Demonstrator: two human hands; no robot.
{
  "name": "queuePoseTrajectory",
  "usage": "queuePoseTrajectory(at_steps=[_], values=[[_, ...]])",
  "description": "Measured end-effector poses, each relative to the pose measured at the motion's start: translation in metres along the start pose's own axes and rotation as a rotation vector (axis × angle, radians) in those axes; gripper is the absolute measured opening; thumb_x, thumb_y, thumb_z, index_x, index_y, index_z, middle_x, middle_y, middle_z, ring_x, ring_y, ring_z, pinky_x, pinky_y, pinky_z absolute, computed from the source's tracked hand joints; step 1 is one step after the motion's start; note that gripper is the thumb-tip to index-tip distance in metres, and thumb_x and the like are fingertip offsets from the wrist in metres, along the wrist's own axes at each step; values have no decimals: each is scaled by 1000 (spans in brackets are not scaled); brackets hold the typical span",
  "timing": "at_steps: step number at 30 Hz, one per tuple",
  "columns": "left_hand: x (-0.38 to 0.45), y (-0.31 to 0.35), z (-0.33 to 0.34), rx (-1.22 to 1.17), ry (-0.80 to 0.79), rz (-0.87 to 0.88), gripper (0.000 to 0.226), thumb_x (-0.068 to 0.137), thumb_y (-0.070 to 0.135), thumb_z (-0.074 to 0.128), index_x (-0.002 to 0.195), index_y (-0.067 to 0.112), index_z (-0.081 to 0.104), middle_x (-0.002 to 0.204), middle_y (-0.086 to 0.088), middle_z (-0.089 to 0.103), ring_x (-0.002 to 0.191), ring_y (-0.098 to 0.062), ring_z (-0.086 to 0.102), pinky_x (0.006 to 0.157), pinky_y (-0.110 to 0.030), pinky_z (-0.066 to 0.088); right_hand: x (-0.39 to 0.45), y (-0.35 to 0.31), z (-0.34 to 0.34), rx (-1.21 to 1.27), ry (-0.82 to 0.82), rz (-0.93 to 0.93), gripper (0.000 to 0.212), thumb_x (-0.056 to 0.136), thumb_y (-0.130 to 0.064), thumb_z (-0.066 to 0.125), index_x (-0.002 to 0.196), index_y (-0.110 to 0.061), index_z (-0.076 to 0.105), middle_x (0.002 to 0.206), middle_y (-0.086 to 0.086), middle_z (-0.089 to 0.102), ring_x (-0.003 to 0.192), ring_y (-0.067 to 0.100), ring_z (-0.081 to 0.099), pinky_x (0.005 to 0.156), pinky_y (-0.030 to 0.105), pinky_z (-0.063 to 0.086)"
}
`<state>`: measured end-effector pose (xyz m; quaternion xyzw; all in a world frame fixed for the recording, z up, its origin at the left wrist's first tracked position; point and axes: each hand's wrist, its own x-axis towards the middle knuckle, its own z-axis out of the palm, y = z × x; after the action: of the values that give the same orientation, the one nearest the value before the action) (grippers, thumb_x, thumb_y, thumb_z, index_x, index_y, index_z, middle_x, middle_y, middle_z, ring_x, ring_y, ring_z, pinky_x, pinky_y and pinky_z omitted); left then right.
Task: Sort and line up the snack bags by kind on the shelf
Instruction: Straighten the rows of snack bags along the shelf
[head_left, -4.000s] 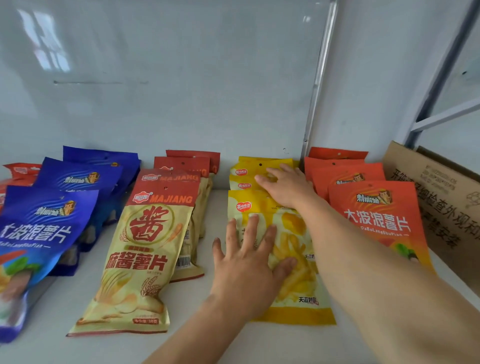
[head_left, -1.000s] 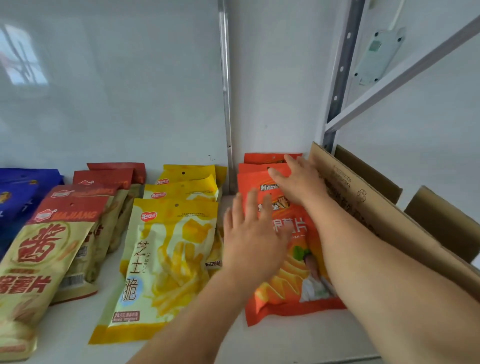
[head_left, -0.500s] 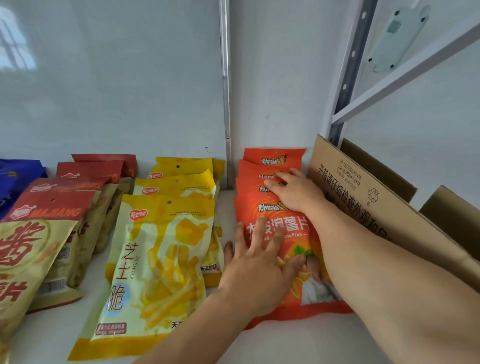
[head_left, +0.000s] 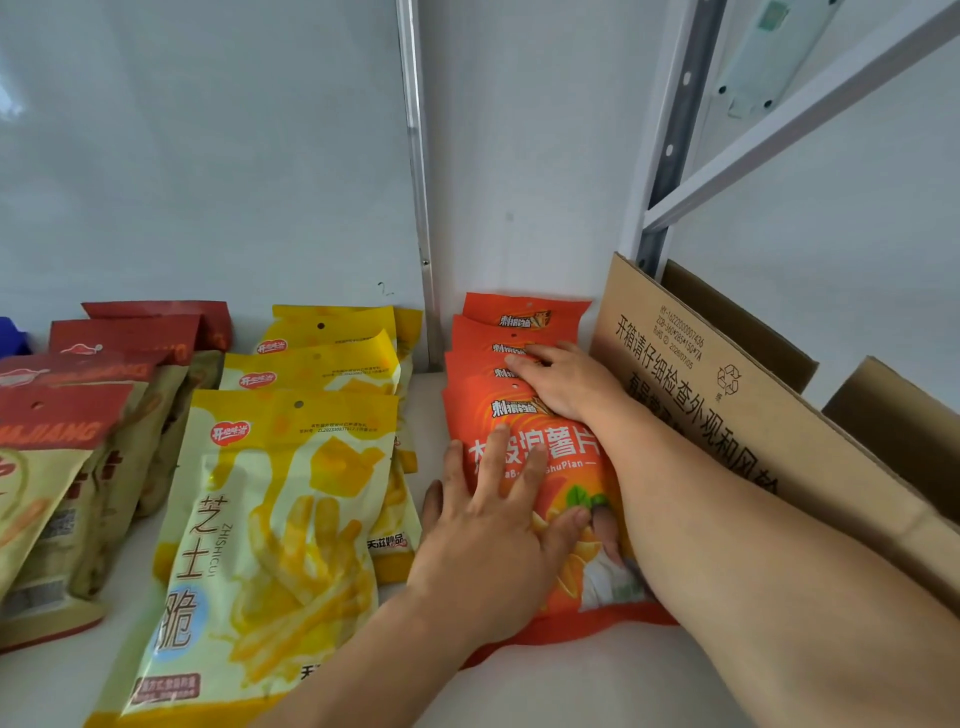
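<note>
A row of orange chip bags (head_left: 519, 332) lies overlapped on the white shelf (head_left: 571, 680), running back to the wall. My left hand (head_left: 498, 540) rests flat, fingers spread, on the front orange bag (head_left: 550, 457). My right hand (head_left: 566, 382) lies flat on the tops of the bags behind it. To the left lies a row of yellow cheese-stick bags (head_left: 280, 519). Further left are red-topped beige chip bags (head_left: 78, 441), partly cut off by the frame. A corner of a blue bag (head_left: 13, 338) shows at the far left.
An open cardboard box (head_left: 727, 395) stands right against the orange row and my right forearm. A metal upright (head_left: 421, 208) runs down the back wall between the yellow and orange rows. A shelf post (head_left: 670, 145) rises behind the box.
Both hands moved from the yellow row to the orange row on the right. Over the last second the left hand came down flat on the front orange bag, and the orange bags spread into a neater overlapped row.
</note>
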<state>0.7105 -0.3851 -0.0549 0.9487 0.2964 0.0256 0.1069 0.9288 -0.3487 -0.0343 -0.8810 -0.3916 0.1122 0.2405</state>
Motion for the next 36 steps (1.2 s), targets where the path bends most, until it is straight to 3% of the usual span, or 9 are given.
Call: queuePoseTrajectory(at_steps=[12,19,23,25,27,29,31,34,36], values=[[-4,1,-3,17,11,-6,73,92,74,10,156,41,-5,166,7,-15,152,-34,-12,121,-54,8,-2,-2,-1,29,-36,25,73,88,-78,34,147,-37,44,158,2,33,141,28,38,116,46,28],[-2,1,-9,-52,-15,-20,75,92,76,18,156,42,-2,166,7,-13,152,-35,-12,121,-54,6,-2,-5,-9,137,-53,14,72,87,-73,47,145,-31,47,154,5,41,135,27,46,111,39,36],[12,-1,-24,-388,35,-132,93,87,73,48,157,38,-2,166,9,-11,153,-29,-3,122,-50,14,5,-6,-18,340,28,116,94,80,-76,54,155,-27,27,161,8,27,142,31,37,116,47,33],[31,-8,-31,-612,124,-235,103,84,65,62,159,28,1,166,3,-4,151,-31,15,120,-49,26,8,-9,-20,421,45,179,107,72,-79,57,157,-22,22,161,10,25,142,33,37,115,50,34],[52,-15,-36,-800,189,-351,102,83,56,70,157,22,9,162,-6,15,138,-33,41,109,-49,44,15,-7,-18,522,44,225,113,66,-81,60,155,-21,26,158,11,32,135,34,46,109,53,41],[68,-21,-40,-999,173,-427,91,82,49,74,150,20,21,147,-11,43,117,-31,60,95,-48,55,20,-2,-18,620,11,264,109,61,-84,61,148,-22,39,146,11,50,117,34,62,99,52,50],[78,-24,-41,-1115,102,-453,80,84,44,75,143,21,28,130,-10,59,102,-27,68,86,-45,60,12,-6,-22,685,-49,291,89,66,-84,59,131,-23,57,120,9,69,94,30,72,88,48,56],[85,-26,-37,-1123,70,-426,79,84,43,77,143,23,30,126,-9,62,97,-26,70,84,-46,61,2,-9,-29,689,-125,261,56,85,-73,52,109,-23,66,96,7,74,83,28,74,75,38,57],[86,-25,-34,-1113,84,-407,79,83,42,77,143,23,30,127,-9,62,97,-26,70,85,-47,60,-3,-9,-31,666,-140,267,52,87,-72,51,104,-24,66,94,7,75,81,27,74,71,36,56]])
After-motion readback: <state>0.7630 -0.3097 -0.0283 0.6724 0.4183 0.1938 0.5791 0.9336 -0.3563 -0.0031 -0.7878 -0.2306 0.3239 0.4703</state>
